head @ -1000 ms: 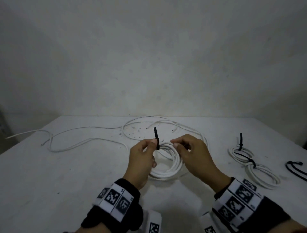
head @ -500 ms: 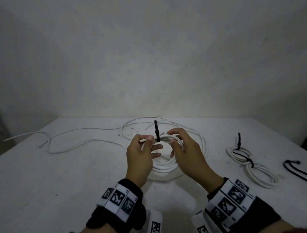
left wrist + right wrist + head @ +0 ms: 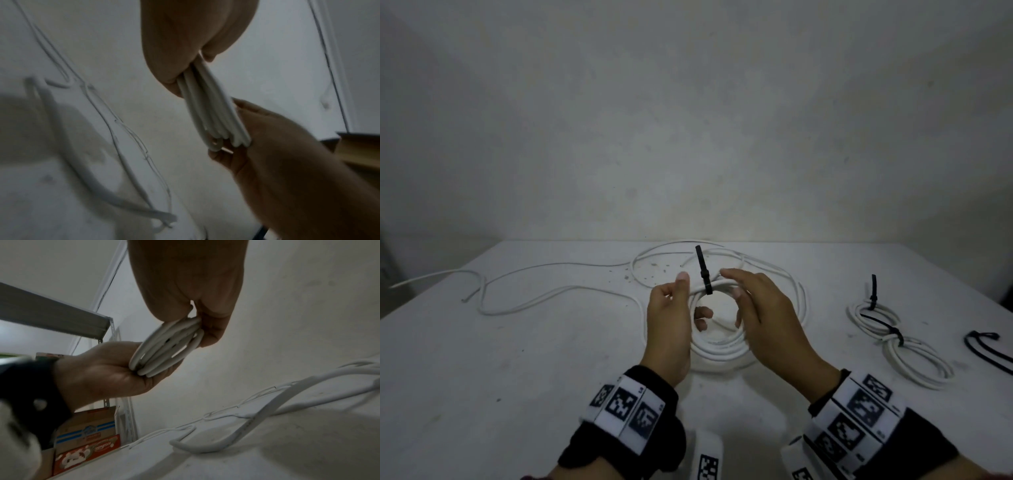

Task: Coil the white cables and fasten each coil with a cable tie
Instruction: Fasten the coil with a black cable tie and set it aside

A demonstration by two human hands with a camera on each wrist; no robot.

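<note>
At table centre, the left hand (image 3: 669,329) and right hand (image 3: 767,318) each clamped curled fingers on one white coil (image 3: 717,346), one black tie (image 3: 703,270) upright at its twelve o'clock. One tied coil (image 3: 893,339) lay at three o'clock.

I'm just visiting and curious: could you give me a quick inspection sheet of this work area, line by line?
Surface: pale table, dusty, small crumbs near the far edge.
Job's things: white coil held up by both hands, black tie around its top, tail sticking up.
Clutter: finished coil with two ties lies to the right; a loose black tie beyond it.
Grippers: left hand and right hand each grip a side of the coil.
Cables: uncoiled cable trails left across the table.
Surroundings: bare wall; shelf and cartons to the left.
</note>
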